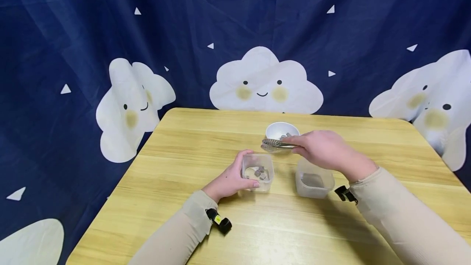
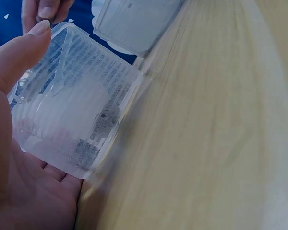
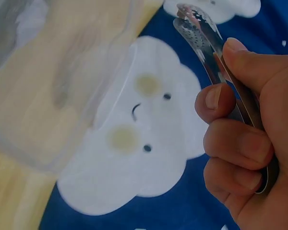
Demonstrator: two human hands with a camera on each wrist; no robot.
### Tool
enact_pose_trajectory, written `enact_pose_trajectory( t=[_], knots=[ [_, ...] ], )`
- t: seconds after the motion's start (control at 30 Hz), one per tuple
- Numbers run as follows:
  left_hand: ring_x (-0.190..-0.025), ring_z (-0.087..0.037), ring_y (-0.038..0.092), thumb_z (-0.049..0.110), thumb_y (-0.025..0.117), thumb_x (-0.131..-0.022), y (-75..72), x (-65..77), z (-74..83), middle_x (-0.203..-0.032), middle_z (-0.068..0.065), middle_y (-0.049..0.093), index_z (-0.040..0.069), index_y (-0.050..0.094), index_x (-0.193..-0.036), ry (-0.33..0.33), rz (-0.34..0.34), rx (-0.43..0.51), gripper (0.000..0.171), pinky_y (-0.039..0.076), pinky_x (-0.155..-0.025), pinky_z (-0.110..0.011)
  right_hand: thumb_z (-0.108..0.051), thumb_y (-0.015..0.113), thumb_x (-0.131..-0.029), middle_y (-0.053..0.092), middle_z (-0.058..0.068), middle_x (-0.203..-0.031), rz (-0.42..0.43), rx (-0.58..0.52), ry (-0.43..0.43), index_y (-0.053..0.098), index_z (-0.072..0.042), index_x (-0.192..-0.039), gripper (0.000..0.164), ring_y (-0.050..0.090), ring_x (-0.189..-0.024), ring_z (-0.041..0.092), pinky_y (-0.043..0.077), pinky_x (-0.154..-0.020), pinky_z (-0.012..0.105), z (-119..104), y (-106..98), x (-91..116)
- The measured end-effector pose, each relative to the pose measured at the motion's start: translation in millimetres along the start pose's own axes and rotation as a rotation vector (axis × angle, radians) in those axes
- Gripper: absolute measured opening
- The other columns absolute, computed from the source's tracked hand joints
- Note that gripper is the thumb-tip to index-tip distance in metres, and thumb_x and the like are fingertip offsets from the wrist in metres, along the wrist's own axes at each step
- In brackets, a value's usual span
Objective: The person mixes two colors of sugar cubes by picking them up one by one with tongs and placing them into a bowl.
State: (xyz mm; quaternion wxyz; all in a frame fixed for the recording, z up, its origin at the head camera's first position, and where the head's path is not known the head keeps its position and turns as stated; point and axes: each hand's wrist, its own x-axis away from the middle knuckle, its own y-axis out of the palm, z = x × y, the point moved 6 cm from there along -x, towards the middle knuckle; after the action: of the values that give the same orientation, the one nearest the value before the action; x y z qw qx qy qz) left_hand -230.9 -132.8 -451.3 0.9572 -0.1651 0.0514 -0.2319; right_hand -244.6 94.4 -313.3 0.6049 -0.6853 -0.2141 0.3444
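Observation:
My left hand [image 1: 233,175] holds a small clear plastic container [image 1: 270,175] on the table, thumb on the near side and fingers around the far side. Several grey-brown cubes [image 1: 261,171] lie at its bottom; two dark ones also show through the wall in the left wrist view. Metal tongs [image 3: 206,52] with perforated tips are gripped in my right hand [image 1: 325,150], fingers curled round the handle. The tips point left, above the table just in front of a white bowl [image 1: 274,129] holding a few similar pieces. I cannot tell whether anything sits between the tips.
A second clear plastic container [image 1: 314,193], with something grey at its bottom, stands on the wooden table [image 1: 195,142] below my right hand. Behind the table's far edge hangs a dark blue curtain [image 1: 235,19] with white clouds. Each wrist wears a black strap device [image 1: 219,221].

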Motion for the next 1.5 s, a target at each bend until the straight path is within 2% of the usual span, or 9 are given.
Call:
enact_pose_trajectory(
  t=[0.17, 0.4, 0.57, 0.73, 0.9, 1.17, 1.5],
  knots=[
    [-0.119, -0.023, 0.057, 0.022, 0.088, -0.079, 2.1, -0.8, -0.2, -0.149, -0.005, 0.047, 0.02, 0.022, -0.156, 0.002, -0.014, 0.054, 0.102, 0.046, -0.103, -0.041, -0.02, 0.071, -0.095, 0.075, 0.002, -0.095, 0.015, -0.023, 0.07, 0.07, -0.022, -0.13, 0.035, 0.071, -0.08, 0.025, 0.052, -0.06, 0.049, 23.8, 5.7, 9.2],
    [-0.122, -0.023, 0.056, 0.021, 0.088, -0.079, 1.6, -1.1, -1.8, -0.149, -0.005, 0.046, 0.019, 0.021, -0.157, 0.003, -0.014, 0.054, 0.102, 0.043, -0.106, -0.043, -0.02, 0.068, -0.097, 0.075, 0.003, -0.095, 0.008, -0.015, 0.169, 0.069, -0.02, -0.129, 0.033, 0.07, -0.079, 0.029, 0.051, -0.061, 0.052, 46.4, 12.3, 17.3],
    [-0.125, -0.022, 0.054, 0.02, 0.087, -0.08, 0.4, -1.0, 0.0, -0.149, -0.003, 0.047, 0.019, 0.021, -0.156, 0.008, -0.015, 0.049, 0.101, 0.039, -0.109, -0.046, -0.022, 0.067, -0.098, 0.075, 0.009, -0.102, -0.003, -0.003, 0.223, 0.069, -0.018, -0.13, 0.032, 0.071, -0.085, 0.035, 0.052, -0.062, 0.055, 58.0, 13.5, 19.1],
    [-0.125, -0.023, 0.054, 0.02, 0.087, -0.08, 0.2, -1.3, -0.6, -0.149, -0.003, 0.047, 0.019, 0.021, -0.156, 0.01, -0.017, 0.057, 0.101, 0.039, -0.109, -0.046, -0.024, 0.067, -0.098, 0.075, 0.009, -0.104, -0.03, 0.005, 0.276, 0.068, -0.019, -0.131, 0.033, 0.07, -0.086, 0.035, 0.051, -0.064, 0.056, 70.8, 19.1, 21.3],
    [-0.123, -0.023, 0.055, 0.02, 0.087, -0.08, 0.5, -1.4, -0.9, -0.148, -0.005, 0.047, 0.018, 0.021, -0.156, 0.006, -0.021, 0.059, 0.101, 0.04, -0.108, -0.046, -0.026, 0.066, -0.099, 0.075, 0.01, -0.104, -0.039, -0.001, 0.288, 0.066, -0.02, -0.133, 0.034, 0.07, -0.086, 0.035, 0.052, -0.067, 0.056, 75.0, 23.1, 22.7],
    [-0.126, -0.024, 0.053, 0.019, 0.087, -0.08, 0.0, -1.4, 0.5, -0.147, -0.006, 0.049, 0.019, 0.021, -0.156, 0.01, -0.016, 0.045, 0.1, 0.035, -0.112, -0.048, -0.031, 0.061, -0.101, 0.072, 0.015, -0.115, -0.077, -0.01, 0.312, 0.063, -0.02, -0.139, 0.039, 0.068, -0.098, 0.041, 0.052, -0.075, 0.061, 75.4, 24.9, 22.1],
    [-0.129, -0.02, 0.051, 0.022, 0.087, -0.08, -0.6, -1.4, 1.3, -0.148, -0.003, 0.049, 0.019, 0.022, -0.155, 0.021, -0.016, 0.028, 0.099, 0.031, -0.113, -0.047, -0.035, 0.061, -0.101, 0.07, 0.015, -0.121, -0.09, -0.031, 0.317, 0.059, -0.02, -0.142, 0.043, 0.066, -0.105, 0.043, 0.05, -0.08, 0.063, 73.5, 27.2, 22.4]
  ],
)
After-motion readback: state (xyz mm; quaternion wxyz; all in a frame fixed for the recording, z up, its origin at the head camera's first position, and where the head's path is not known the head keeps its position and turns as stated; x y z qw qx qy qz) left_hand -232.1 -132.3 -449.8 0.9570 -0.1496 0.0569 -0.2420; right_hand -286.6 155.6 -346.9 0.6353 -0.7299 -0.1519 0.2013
